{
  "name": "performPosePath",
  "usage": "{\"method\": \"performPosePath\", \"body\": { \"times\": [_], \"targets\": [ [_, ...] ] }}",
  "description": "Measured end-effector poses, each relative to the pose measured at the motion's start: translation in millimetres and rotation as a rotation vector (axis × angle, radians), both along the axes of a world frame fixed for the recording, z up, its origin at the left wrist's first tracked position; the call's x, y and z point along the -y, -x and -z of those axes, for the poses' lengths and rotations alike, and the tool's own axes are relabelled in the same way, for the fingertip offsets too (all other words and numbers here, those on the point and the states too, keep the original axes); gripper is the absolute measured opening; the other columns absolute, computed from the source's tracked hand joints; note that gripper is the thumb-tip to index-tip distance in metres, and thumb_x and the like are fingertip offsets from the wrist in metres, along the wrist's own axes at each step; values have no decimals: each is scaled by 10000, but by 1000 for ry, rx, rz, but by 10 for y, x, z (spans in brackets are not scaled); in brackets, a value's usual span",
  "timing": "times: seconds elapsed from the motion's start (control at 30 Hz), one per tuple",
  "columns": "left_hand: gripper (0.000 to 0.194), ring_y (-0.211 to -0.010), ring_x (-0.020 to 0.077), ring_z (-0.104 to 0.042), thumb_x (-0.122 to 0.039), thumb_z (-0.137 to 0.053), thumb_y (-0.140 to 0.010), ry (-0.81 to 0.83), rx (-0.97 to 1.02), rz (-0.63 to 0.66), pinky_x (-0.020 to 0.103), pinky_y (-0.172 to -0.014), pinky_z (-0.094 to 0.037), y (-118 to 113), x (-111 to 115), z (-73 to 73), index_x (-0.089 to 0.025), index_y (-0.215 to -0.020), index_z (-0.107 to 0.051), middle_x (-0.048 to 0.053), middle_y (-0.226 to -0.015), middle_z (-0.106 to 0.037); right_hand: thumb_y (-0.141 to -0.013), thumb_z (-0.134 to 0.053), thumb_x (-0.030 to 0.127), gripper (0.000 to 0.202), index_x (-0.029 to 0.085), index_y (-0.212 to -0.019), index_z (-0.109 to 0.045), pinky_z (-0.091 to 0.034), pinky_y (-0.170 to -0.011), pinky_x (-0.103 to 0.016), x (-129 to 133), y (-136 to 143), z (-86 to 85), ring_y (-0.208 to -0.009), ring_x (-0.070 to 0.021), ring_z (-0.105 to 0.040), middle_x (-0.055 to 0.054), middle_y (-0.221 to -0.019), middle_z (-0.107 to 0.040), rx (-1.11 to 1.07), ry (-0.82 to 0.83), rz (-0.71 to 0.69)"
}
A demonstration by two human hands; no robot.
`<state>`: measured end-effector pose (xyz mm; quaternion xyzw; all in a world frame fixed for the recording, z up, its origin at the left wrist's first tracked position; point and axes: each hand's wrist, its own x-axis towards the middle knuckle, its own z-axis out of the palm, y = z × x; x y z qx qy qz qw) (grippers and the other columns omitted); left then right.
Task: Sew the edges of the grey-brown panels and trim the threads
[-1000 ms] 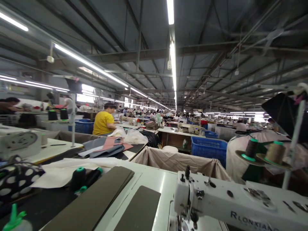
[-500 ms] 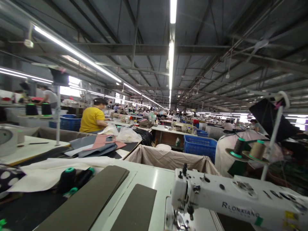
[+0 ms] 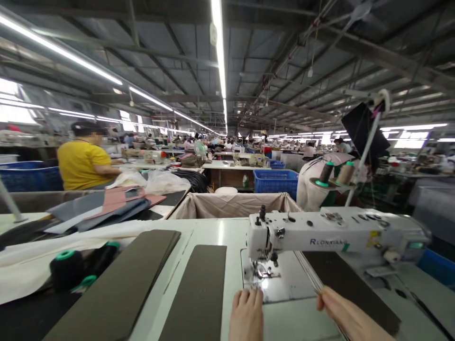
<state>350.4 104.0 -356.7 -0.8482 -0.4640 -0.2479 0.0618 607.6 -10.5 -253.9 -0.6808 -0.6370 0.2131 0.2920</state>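
My left hand (image 3: 246, 316) is at the front edge of the sewing machine's needle plate, just below the presser foot (image 3: 263, 272). Its fingers are bent and pressed together; whatever is under them is hidden. My right hand (image 3: 343, 310) pinches a bundle of thin pale strips (image 3: 308, 269) that runs under the arm of the white sewing machine (image 3: 305, 233). A dark olive panel (image 3: 346, 279) lies beside the strips, right of that hand. To the left of the needle lie another olive panel (image 3: 199, 289) and a stack of long olive panels (image 3: 124, 279).
Black thread cones (image 3: 67, 270) and white sheets (image 3: 21, 265) lie on the left. A cloth-lined bin (image 3: 234, 204) adjoins the table's far edge. Beyond are a blue basket (image 3: 275, 182) and a person in yellow (image 3: 83, 163). A thread stand (image 3: 362, 156) rises behind the machine.
The view has tilted down and swung right, showing more of the machine and table. Both hands have come into view, the right pinching the thin strips.
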Motion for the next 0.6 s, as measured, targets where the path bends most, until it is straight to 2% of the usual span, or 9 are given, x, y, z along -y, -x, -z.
{"method": "performPosePath", "body": {
  "times": [0.1, 0.2, 0.27, 0.4, 0.6],
  "targets": [
    [290, -903, 221, -592, -71, -527, -857, -2, -18, 19, 410, -918, -411, 20, 44, -45, -226, -1044, -685, 30, -956, -692, -958, -328, 538, 432, 250, -1100, -617, -478, -857, -307, -259, 522, 79, -1030, -243, -642, -74, -1066, -706, -8, 87, -49],
    [302, -931, 240, -564, -75, -498, -879, 15, -36, 35, 433, -936, -387, 35, 84, -92, -191, -1104, -662, 60, -978, -669, -990, -304, 447, 353, 225, -1006, -578, -437, -752, -288, -515, 796, 135, -879, -221, -656, -66, -934, -707, 128, 142, -57],
    [330, -962, 251, -545, -95, -486, -895, 35, -44, 45, 435, -948, -374, 36, 94, -97, -165, -1187, -624, 81, -1017, -650, -991, -335, 412, 309, 213, -1000, -571, -395, -689, -272, -644, 873, 169, -856, -217, -652, -65, -919, -705, 260, 160, -30],
    [453, -1007, 266, -515, -98, -437, -911, 68, -54, 35, 433, -961, -356, 33, 95, -79, -114, -1360, -495, 116, -1094, -611, -976, -387, 461, 352, 180, -974, -598, -351, -656, -275, -827, 951, 261, -832, -229, -640, -92, -901, -701, 327, 222, 13],
    [450, -1011, 284, -498, -72, -419, -883, 79, -56, -50, 442, -960, -343, 41, 105, -115, -83, -1317, -533, 148, -1097, -592, -971, -380, 484, 442, 155, -857, -652, -376, -698, -292, -1060, 1090, 394, -853, -249, -648, -126, -886, -711, 390, 278, 12]
  ]
}}
